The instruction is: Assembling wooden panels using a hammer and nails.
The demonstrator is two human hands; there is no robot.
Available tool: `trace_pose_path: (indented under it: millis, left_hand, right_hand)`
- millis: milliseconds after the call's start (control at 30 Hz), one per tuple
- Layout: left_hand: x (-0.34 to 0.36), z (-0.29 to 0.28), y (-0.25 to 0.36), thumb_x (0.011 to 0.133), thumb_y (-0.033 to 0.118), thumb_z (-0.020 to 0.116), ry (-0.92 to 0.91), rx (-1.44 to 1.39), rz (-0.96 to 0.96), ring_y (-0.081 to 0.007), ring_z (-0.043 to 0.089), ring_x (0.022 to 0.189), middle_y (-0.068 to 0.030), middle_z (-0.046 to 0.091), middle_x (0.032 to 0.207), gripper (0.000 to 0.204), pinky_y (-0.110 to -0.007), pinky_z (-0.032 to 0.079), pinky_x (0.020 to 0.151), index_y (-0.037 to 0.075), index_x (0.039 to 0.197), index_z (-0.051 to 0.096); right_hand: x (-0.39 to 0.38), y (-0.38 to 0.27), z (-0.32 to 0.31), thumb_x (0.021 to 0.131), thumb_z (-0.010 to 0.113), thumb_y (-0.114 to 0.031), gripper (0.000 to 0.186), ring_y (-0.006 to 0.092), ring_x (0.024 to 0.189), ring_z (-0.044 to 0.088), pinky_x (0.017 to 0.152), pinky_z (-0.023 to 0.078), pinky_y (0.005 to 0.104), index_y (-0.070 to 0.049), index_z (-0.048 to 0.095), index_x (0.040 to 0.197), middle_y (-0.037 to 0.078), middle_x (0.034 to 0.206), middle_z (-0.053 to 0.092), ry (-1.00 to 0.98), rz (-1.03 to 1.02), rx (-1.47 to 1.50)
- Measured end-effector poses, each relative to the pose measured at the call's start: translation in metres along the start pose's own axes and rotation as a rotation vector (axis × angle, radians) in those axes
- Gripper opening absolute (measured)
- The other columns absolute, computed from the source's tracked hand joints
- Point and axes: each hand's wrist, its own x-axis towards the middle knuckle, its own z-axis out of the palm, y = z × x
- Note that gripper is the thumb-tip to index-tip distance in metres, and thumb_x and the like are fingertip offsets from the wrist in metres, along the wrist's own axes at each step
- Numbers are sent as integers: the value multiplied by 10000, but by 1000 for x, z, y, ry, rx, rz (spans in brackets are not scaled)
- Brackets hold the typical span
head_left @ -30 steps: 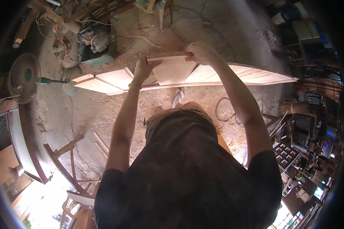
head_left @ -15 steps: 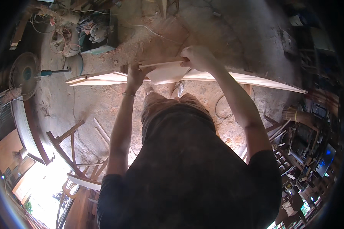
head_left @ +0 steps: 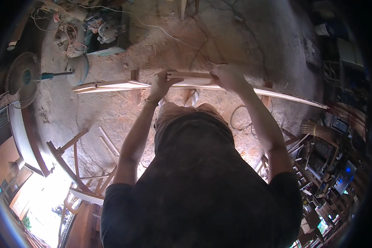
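Rough, dusty floor (head_left: 107, 109); pedestal fan (head_left: 23, 78) at left; bright daylight (head_left: 45, 211) lower left.

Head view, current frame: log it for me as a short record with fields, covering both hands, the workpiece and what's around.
Left hand: holds the left end of a pale wooden panel
Right hand: holds the panel's right end
Panel angle: nearly edge-on to the camera
Behind the hands: long wooden frame; contact with the panel unclear
Far left: fan

A pale wooden panel (head_left: 191, 75) is held at the middle of a long, light wooden frame (head_left: 279, 94). Both appear nearly edge-on.
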Motion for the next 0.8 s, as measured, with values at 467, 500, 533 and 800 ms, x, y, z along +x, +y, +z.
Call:
trace_pose_path:
  millis: [467,500,533,800]
  left_hand:
    - [-10,10,-7,804,214,839,32,-16,25,-198,720,913,-128,749,995,396,-327,555,808,6,1114,707]
    - [-10,13,-13,801,240,841,35,-45,21,-226,720,921,-143,745,994,408,-342,551,816,4,1104,703]
    - [-7,15,-20,799,266,844,28,-65,-23,-253,719,928,-158,740,994,421,-357,548,823,1,1094,700]
    - [2,36,-61,799,299,845,89,-28,92,-292,720,964,-192,732,1023,526,-376,553,826,7,1193,654]
  right_hand:
    - [-11,-8,9,815,750,-240,150,314,879,680,782,535,454,-113,723,889,109,851,698,-1,101,-40]
    - [-9,-8,14,814,749,-244,151,313,881,679,783,535,457,-115,724,889,107,846,699,49,63,-50]
    - [-7,-6,19,813,748,-248,153,313,883,678,785,534,459,-117,725,889,106,841,700,76,42,-65]
    - [-5,5,45,796,750,-259,186,328,911,652,815,508,463,-91,694,854,114,921,673,101,111,-39]
